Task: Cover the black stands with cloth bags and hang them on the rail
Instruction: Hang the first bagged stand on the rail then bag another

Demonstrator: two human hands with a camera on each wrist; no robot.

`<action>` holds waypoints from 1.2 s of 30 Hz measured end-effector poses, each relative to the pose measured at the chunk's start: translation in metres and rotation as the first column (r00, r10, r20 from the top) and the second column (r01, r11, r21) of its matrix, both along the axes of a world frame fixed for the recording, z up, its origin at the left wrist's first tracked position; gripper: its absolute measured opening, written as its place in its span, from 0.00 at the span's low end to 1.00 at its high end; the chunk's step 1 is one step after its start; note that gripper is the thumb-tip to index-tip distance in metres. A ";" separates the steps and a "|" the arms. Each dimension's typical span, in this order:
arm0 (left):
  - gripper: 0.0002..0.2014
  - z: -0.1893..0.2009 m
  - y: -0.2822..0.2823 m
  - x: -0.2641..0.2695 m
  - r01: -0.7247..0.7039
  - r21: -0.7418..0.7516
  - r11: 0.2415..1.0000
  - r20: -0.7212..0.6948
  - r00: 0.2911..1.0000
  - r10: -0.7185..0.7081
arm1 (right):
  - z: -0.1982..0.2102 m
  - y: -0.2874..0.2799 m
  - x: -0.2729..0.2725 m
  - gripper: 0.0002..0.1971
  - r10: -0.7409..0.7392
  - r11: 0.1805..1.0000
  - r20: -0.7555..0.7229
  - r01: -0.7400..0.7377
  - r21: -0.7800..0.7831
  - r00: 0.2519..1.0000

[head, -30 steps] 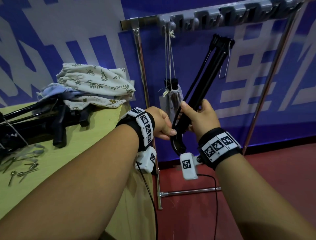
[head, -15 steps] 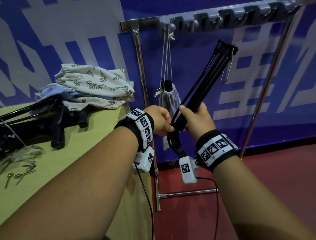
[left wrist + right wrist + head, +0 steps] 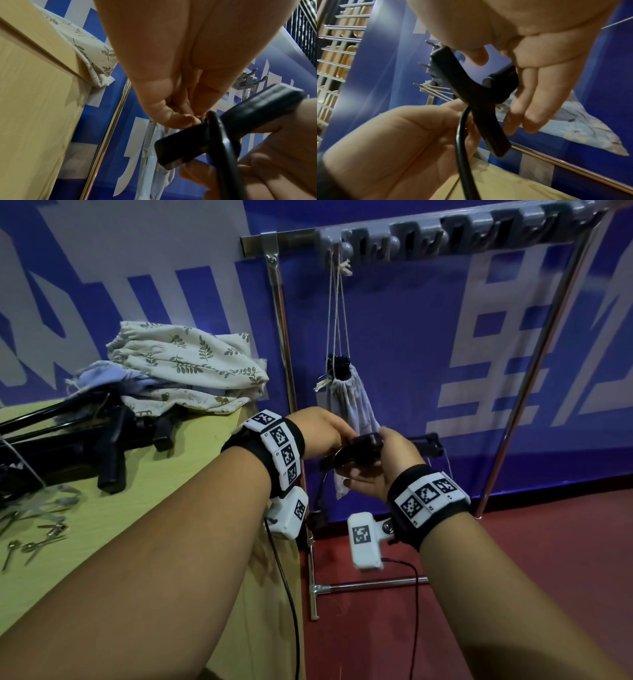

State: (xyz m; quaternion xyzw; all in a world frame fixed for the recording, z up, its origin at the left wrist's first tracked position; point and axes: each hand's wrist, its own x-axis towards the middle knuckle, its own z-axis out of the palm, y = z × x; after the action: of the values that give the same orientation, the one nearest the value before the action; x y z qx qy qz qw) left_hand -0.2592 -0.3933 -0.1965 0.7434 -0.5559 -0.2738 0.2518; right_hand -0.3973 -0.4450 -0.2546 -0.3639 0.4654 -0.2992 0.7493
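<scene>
A black stand [image 3: 363,451] lies roughly level between my two hands, in front of the rack. My left hand [image 3: 337,436] pinches its near end; in the left wrist view its fingertips [image 3: 187,120] curl onto the clamp part [image 3: 185,143] where a black cable [image 3: 221,146] leaves. My right hand [image 3: 376,460] grips the stand from the right, thumb over it and fingers [image 3: 530,102] under the forked clamp [image 3: 471,102]. A pale cloth bag [image 3: 349,405] with another stand in it hangs by its strings from a hook on the grey rail [image 3: 445,231].
The yellow-green table [image 3: 171,525] at left carries a heap of leaf-print cloth bags [image 3: 185,361], more black stands [image 3: 68,446] and several small metal hooks [image 3: 37,539]. The rack's chrome posts [image 3: 284,354] stand on a red floor [image 3: 513,559]; further hooks run along the rail.
The stand has swung from pointing up towards the rail down to about level. Both hands stay on it, and the right hand has turned palm-up under it.
</scene>
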 end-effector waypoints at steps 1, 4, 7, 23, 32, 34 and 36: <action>0.23 -0.001 0.000 0.000 0.040 0.033 0.999 -0.008 0.999 -0.039 | -0.002 -0.002 -0.001 0.24 -0.010 1.000 0.003 0.010 0.014 1.000; 0.38 -0.002 0.001 0.001 0.166 0.084 0.983 -0.055 0.985 -0.162 | -0.006 -0.005 -0.002 0.31 -0.045 0.998 0.030 0.044 0.050 0.999; 0.35 -0.003 0.003 0.000 0.208 0.071 0.976 -0.182 0.964 -0.192 | -0.005 -0.003 0.001 0.28 -0.051 0.998 0.010 0.051 0.029 0.999; 0.04 -0.012 0.001 0.003 -0.105 0.050 0.993 -0.326 0.938 0.116 | 0.018 0.009 -0.004 0.07 0.198 0.842 -0.426 -0.376 -0.388 0.883; 0.11 -0.009 0.002 0.001 -0.065 0.052 0.997 -0.377 0.923 0.080 | 0.017 0.007 -0.009 0.12 -0.089 0.552 -0.254 -0.165 -0.818 0.963; 0.06 -0.006 0.004 0.000 -0.030 0.063 0.998 -0.323 0.945 0.049 | 0.018 0.006 -0.010 0.10 -0.059 0.543 -0.223 -0.156 -0.825 0.973; 0.02 -0.002 0.005 -0.001 -0.020 0.081 0.997 -0.239 0.970 0.039 | 0.019 0.008 -0.011 0.11 -0.027 0.594 -0.169 -0.120 -0.795 0.985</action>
State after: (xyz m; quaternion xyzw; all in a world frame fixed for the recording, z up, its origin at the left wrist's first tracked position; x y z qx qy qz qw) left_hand -0.2606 -0.3882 -0.1982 0.7221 -0.4993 -0.3795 0.2920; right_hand -0.4084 -0.4372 -0.2360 -0.6971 0.3313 -0.4258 0.4722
